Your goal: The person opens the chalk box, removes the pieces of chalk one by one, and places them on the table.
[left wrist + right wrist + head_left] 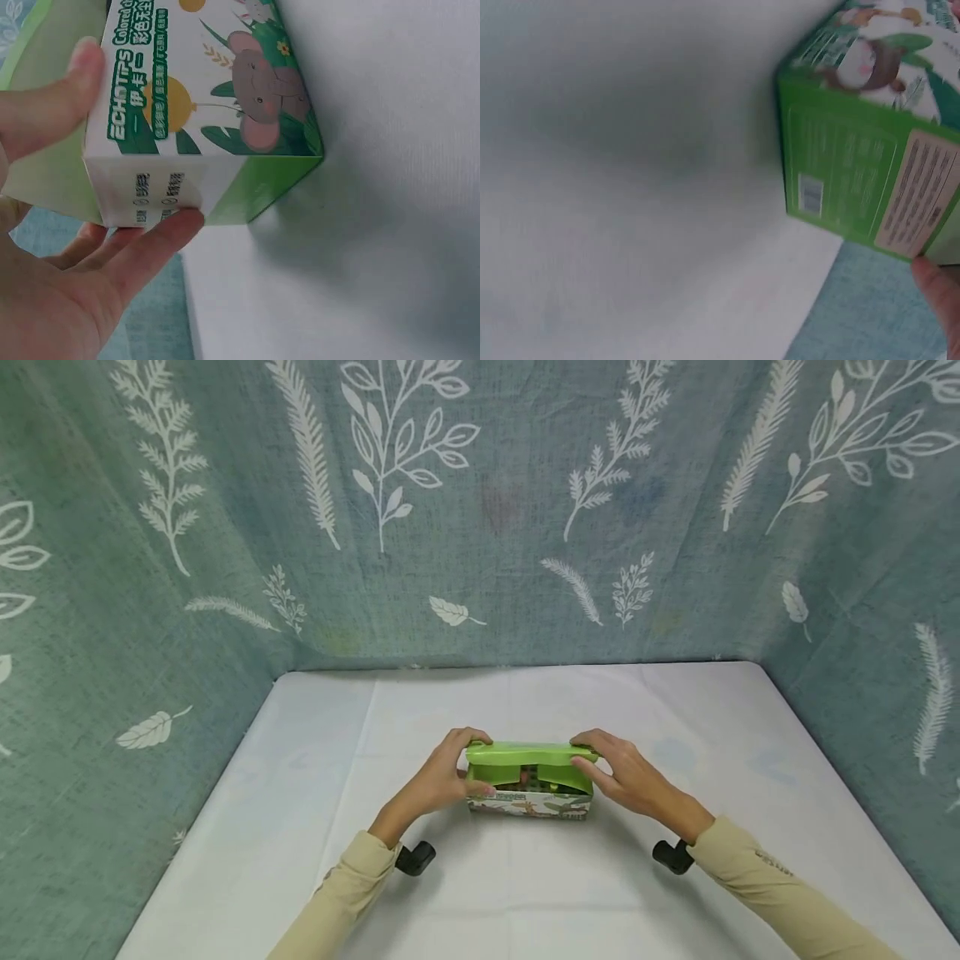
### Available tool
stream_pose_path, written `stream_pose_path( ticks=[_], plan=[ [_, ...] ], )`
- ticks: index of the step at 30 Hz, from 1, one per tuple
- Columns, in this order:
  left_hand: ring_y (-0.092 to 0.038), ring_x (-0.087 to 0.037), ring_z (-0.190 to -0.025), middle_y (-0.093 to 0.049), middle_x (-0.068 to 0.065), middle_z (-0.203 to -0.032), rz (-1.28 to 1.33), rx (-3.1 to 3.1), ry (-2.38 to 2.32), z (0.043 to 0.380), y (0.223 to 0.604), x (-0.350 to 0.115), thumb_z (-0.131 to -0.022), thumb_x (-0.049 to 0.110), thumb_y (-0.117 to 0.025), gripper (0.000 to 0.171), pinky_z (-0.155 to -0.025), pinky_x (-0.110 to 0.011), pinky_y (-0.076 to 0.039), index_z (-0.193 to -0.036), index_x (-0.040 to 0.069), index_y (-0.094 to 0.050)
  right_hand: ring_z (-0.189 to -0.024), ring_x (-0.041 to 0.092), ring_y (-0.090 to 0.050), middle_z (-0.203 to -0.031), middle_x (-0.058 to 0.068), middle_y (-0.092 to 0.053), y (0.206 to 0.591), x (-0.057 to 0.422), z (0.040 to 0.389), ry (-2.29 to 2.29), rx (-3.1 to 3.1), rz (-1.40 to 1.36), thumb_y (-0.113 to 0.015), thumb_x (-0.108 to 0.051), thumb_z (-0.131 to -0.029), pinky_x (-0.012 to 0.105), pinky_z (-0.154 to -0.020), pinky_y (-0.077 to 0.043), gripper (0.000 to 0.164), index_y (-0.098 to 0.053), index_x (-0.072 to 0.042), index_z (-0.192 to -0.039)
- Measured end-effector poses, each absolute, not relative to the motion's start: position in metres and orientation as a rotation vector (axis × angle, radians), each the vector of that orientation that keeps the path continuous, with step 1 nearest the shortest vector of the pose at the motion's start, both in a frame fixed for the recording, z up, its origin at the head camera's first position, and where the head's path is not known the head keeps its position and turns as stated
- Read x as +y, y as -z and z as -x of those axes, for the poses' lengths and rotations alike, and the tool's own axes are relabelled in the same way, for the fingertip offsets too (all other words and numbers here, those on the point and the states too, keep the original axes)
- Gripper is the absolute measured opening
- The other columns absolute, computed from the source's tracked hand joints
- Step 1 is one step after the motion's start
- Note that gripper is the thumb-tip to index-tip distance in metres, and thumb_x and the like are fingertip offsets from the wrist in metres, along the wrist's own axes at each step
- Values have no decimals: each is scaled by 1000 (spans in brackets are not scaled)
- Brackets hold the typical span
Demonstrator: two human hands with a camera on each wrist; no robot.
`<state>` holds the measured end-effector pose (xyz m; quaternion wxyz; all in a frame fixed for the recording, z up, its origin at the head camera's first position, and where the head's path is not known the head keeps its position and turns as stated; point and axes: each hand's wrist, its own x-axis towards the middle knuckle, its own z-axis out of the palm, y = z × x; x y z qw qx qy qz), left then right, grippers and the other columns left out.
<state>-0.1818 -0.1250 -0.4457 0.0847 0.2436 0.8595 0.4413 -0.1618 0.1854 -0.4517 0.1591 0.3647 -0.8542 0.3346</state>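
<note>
A small rectangular cardboard box with an animal-printed white front and green ends (531, 806) stands just below the centre of the head frame, on a white cloth-covered table (495, 893). Its bright green, long narrow lid (531, 753) is raised at the front, leaving a gap that shows small dark and coloured contents (529, 777), too small to identify.

The left hand (442, 774), left of the box, is partly open round its corner: the thumb lies against the front's upper edge, one finger lies along the end panel, and others bend behind. The right hand (630, 774) pinches the lid's right end, fingers over the top, thumb at the front edge.

The thin card looks easy to crease: uneven pressure from the two hands could buckle the lid or bend the green inner flaps (561, 778) outward. If one end sits lower, the lid may catch on a flap. A pull without a firm left hold could tilt the light-looking box and spill its contents.
</note>
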Motion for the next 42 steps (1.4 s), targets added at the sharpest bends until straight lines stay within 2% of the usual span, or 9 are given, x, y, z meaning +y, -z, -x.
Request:
stream_pose_path(
  ticks=[5,9,14,19,23,26,30,37,42],
  plan=[
    [-50,-17,-114,-51,1,-118,-689,2605,-1403,186,446,-128,-85,23,-72,35,-85,-35,-53,-117,21,-57,-102,24,-59,-112,7,-59,456,183,160,-1094,-2387,-874,-65,-10,-90,37,-81,-54,32,-56,-5,-120],
    [-55,-16,-109,-58,3,-112,-581,2677,-1543,188,444,-127,-89,20,-68,19,-83,-39,-53,-107,19,-62,-91,21,-58,-101,4,-58,452,180,160,-1137,-2298,-763,-69,-7,-85,32,-72,-55,31,-58,-4,-113],
    [-58,-19,-101,-59,-5,-99,-356,2590,-1872,188,446,-121,-89,18,-67,14,-77,-41,-55,-95,11,-57,-79,13,-58,-86,1,-55,446,176,159,-1278,-2230,-601,-73,-2,-81,25,-60,-53,21,-54,-2,-93],
    [-59,-20,-91,-59,-8,-91,-282,2612,-2035,182,438,-111,-89,14,-66,14,-70,-38,-56,-85,4,-57,-87,17,-63,-89,7,-60,430,169,148,-1395,-2257,-507,-68,0,-85,24,-65,-54,13,-57,1,-91],
    [-59,-19,-89,-63,-6,-94,-399,2706,-2030,182,445,-109,-87,23,-71,17,-71,-34,-54,-95,8,-66,-93,28,-63,-103,15,-63,436,170,151,-1347,-2261,-582,-70,1,-83,35,-71,-56,23,-62,2,-105],
    [-57,-20,-96,-61,-5,-106,-545,2746,-1974,184,457,-108,-83,30,-74,36,-77,-41,-54,-113,12,-65,-101,31,-60,-117,15,-60,448,173,156,-1293,-2247,-647,-73,1,-80,40,-74,-55,41,-59,0,-118],
    [-50,-21,-111,-50,-3,-127,-723,2832,-1738,182,459,-105,-79,35,-77,59,-83,-46,-51,-132,17,-55,-116,29,-51,-132,11,-51,452,171,156,-1206,-2314,-681,-78,-9,-77,45,-84,-51,60,-53,-3,-131],
    [-43,-22,-123,-43,-5,-137,-883,2856,-1560,180,463,-109,-71,35,-84,70,-84,-44,-50,-131,14,-55,-124,31,-42,-137,14,-43,457,166,155,-1134,-2458,-679,-82,-26,-74,50,-89,-45,75,-47,-4,-136],
    [-46,-21,-120,-45,-7,-136,-948,2807,-1618,181,467,-115,-71,26,-85,67,-82,-42,-52,-130,13,-55,-125,31,-40,-139,14,-41,459,167,154,-1083,-2511,-679,-83,-33,-71,50,-91,-45,81,-46,-5,-137]
  ],
)
